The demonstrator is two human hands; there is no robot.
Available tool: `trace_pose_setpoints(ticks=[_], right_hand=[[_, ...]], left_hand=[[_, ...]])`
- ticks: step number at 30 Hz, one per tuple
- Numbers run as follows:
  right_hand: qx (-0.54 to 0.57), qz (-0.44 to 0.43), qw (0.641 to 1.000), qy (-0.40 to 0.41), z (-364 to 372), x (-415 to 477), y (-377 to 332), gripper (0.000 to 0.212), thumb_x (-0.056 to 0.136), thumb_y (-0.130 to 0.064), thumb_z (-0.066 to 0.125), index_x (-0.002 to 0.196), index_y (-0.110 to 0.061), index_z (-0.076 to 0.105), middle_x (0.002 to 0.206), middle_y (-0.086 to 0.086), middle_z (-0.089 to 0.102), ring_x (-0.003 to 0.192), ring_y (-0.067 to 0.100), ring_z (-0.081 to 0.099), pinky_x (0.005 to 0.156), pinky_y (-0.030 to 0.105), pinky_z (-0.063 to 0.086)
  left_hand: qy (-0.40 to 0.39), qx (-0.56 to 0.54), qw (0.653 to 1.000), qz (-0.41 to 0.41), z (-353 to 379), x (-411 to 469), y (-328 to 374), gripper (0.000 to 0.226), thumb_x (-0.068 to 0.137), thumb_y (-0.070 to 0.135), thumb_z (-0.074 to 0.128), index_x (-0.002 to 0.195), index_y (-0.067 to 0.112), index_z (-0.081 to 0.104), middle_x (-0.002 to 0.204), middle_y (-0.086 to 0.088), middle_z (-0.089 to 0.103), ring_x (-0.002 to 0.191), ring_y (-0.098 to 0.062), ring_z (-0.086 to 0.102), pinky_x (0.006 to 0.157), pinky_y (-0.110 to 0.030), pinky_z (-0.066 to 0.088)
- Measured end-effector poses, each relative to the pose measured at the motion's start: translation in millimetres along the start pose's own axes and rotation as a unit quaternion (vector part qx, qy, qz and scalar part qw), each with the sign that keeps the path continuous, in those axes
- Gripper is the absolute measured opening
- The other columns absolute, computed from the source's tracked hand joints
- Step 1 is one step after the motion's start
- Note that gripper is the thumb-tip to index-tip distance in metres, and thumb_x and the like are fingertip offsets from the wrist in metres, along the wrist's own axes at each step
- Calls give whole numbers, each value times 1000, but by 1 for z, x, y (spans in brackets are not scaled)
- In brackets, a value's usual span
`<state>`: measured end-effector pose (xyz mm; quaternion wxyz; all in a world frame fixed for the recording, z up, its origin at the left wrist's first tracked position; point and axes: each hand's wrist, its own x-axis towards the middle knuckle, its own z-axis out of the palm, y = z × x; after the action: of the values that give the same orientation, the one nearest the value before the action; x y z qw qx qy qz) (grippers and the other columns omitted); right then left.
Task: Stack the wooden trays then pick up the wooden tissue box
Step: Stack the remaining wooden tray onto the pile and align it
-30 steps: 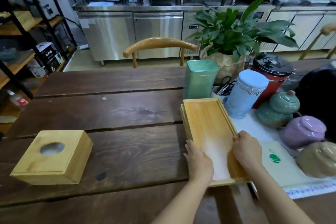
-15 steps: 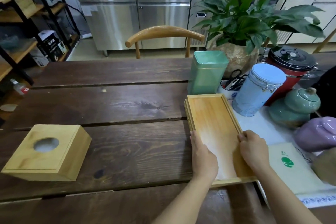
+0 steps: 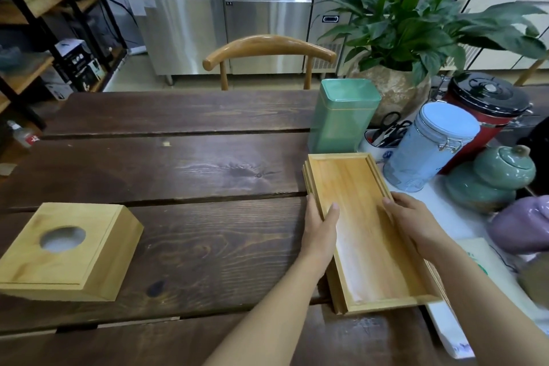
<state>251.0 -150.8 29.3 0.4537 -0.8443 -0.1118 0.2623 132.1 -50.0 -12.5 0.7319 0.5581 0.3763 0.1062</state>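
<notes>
A stack of light wooden trays (image 3: 365, 217) lies on the dark wooden table (image 3: 178, 172), right of centre. My left hand (image 3: 320, 226) grips the stack's left rim, thumb over the top edge. My right hand (image 3: 413, 220) holds the right rim, fingers on the top tray. The wooden tissue box (image 3: 68, 249), square with a round hole in its top, sits at the table's near left, well apart from both hands.
Just behind the trays stand a green tin (image 3: 341, 116), a blue clip-top jar (image 3: 430, 145), a red pot (image 3: 487, 110), green (image 3: 493, 178) and purple (image 3: 523, 223) ceramic jars and a potted plant (image 3: 416, 38). A chair (image 3: 267, 50) faces the far edge.
Both hands have slid a little farther up the tray rims, and the left thumb now hooks over the left edge. The trays and tissue box have stayed in place on the table.
</notes>
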Motion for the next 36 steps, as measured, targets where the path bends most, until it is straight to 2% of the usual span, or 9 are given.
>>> trace_pose_setpoints(ticks=[2, 5, 8, 17, 22, 26, 29, 33, 36], right_hand=[[0, -6, 1000, -13, 2, 3, -2, 11, 92, -22, 50, 89, -25, 60, 98, 5, 65, 85, 20, 59, 88, 39, 48], [8, -11, 1000, -12, 5, 4, -2, 12, 94, -17, 46, 98, -23, 55, 88, -5, 60, 76, 7, 54, 68, 24, 43], [19, -6, 1000, -5, 5, 6, 1, 21, 93, -11, 46, 105, -22, 58, 96, 3, 63, 77, 13, 58, 74, 29, 45], [4, -1, 1000, -5, 2, 5, 1, 32, 93, -4, 45, 122, -13, 55, 104, 6, 61, 89, 20, 56, 87, 33, 42], [2, -10, 1000, -6, 2, 5, 3, 30, 93, -4, 44, 119, -13, 57, 100, 4, 62, 88, 20, 57, 87, 33, 43], [-14, -11, 1000, -5, 1, 6, 3, 31, 93, -5, 44, 119, -12, 58, 102, 8, 63, 92, 23, 57, 93, 39, 42], [-16, -12, 1000, -6, 1, 6, 2, 31, 93, -6, 44, 120, -14, 57, 103, 7, 62, 92, 22, 56, 87, 34, 41], [-26, -14, 1000, -1, 0, 8, 5, 31, 93, -7, 44, 120, -14, 57, 103, 7, 63, 94, 24, 58, 89, 36, 42], [-4, -5, 1000, -2, -1, 8, 5, 28, 92, -10, 47, 116, -15, 60, 99, 3, 64, 91, 21, 59, 86, 33, 44]], left_hand=[[-4, -9, 1000, 2, 3, 5, 1, 70, 89, 50, 46, 147, 41, 9, 156, 4, 27, 138, -19, 33, 113, -48, 28], [7, -31, 999, 6, 6, 8, -3, 71, 92, 45, 45, 149, 38, 4, 157, 4, 21, 140, -18, 29, 114, -46, 26], [9, -43, 999, 13, 7, 10, -8, 68, 93, 45, 43, 148, 40, 4, 158, 5, 19, 141, -17, 26, 115, -48, 25], [9, -24, 999, 19, 7, 13, -10, 63, 97, 42, 37, 148, 42, 0, 160, 6, 13, 143, -18, 22, 115, -49, 23], [11, -24, 1000, 16, 9, 14, -10, 62, 98, 41, 36, 149, 40, 1, 160, 6, 14, 142, -18, 23, 115, -48, 24], [17, -27, 999, 19, 9, 14, -11, 61, 97, 42, 36, 148, 41, 3, 159, 6, 15, 142, -18, 23, 115, -49, 24], [15, -25, 999, 20, 9, 15, -9, 61, 97, 41, 37, 148, 41, 4, 159, 5, 16, 142, -19, 23, 115, -50, 24], [18, -23, 999, 18, 8, 13, -7, 60, 97, 42, 37, 148, 41, 5, 159, 4, 18, 141, -20, 25, 114, -50, 25], [15, -7, 1000, 10, 4, 10, -4, 61, 95, 47, 38, 148, 42, 7, 158, 5, 21, 141, -20, 27, 114, -50, 26]])
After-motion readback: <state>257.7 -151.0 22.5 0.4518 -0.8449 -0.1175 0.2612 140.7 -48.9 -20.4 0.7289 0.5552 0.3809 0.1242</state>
